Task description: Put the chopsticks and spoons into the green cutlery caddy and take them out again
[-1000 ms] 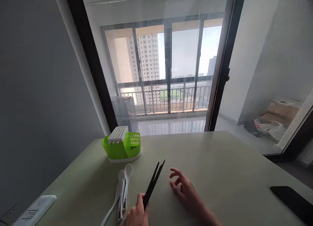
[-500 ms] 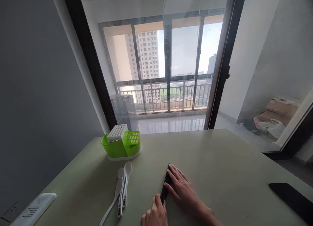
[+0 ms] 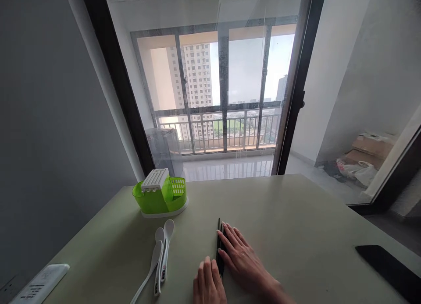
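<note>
A bundle of thin black chopsticks (image 3: pixel 219 240) lies on the table in front of me, pointing away; one stick stands a little apart from the others at the far end. My right hand (image 3: pixel 241 256) rests flat over the bundle from the right, fingers stretched forward, fingertips and thumb touching the sticks. It covers much of them. At their near end, my left hand (image 3: pixel 209 281) lies palm down with its fingers extended, alongside the sticks on the left. Several white spoons (image 3: pixel 166 247) lie in a loose group farther left.
A green and white utensil holder (image 3: pixel 158 203) stands at the back left of the pale table (image 3: pixel 279 207). A white power strip (image 3: pixel 42 284) lies at the left edge, a dark phone-like slab (image 3: pixel 388 269) at the right. Behind the table is a glass door (image 3: pixel 243 164).
My left hand has loosened its pinch on the near end and now lies flatter, fingers extended. One chopstick has separated slightly to the left of the bundle. The view has shifted slightly.
</note>
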The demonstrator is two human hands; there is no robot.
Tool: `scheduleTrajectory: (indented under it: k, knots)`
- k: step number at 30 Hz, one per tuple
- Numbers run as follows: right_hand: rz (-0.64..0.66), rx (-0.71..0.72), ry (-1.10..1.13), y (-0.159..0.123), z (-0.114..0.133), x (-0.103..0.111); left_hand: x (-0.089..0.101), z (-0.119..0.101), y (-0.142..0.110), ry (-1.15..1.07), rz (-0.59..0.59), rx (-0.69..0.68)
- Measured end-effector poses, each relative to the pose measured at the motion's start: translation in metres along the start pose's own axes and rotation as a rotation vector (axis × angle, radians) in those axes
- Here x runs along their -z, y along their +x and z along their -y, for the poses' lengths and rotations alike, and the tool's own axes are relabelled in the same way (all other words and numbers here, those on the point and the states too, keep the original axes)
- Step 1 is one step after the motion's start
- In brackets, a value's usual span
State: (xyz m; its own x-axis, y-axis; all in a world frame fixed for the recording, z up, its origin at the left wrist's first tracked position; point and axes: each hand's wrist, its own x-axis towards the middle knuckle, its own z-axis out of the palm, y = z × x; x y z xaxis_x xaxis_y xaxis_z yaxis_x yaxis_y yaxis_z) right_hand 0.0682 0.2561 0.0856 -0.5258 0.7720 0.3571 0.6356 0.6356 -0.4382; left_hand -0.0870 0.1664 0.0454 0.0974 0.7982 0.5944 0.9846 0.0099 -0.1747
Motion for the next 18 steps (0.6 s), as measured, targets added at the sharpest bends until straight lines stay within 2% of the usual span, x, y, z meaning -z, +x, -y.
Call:
scheduleTrajectory:
  k: [6, 10, 14, 16, 18]
  knots:
    - [-0.011, 0.010, 0.021, -0.001, -0.001, 0.000, -0.003, -0.001, -0.002, -0.072, -0.007, 0.025]
    - [-0.020, 0.022, 0.046, -0.002, -0.002, 0.001, -0.003, 0.008, -0.006, -0.092, -0.015, -0.021]
    - [-0.001, 0.015, 0.055, -0.002, 0.000, 0.004, 0.020, 0.029, 0.012, -0.130, -0.031, -0.108]
    - [0.000, 0.001, 0.062, -0.002, 0.000, 0.005, 0.037, 0.045, 0.028, -0.155, -0.031, -0.056]
    - [-0.017, -0.019, 0.085, -0.001, -0.001, 0.005, 0.051, 0.066, 0.041, -0.146, -0.032, 0.079]
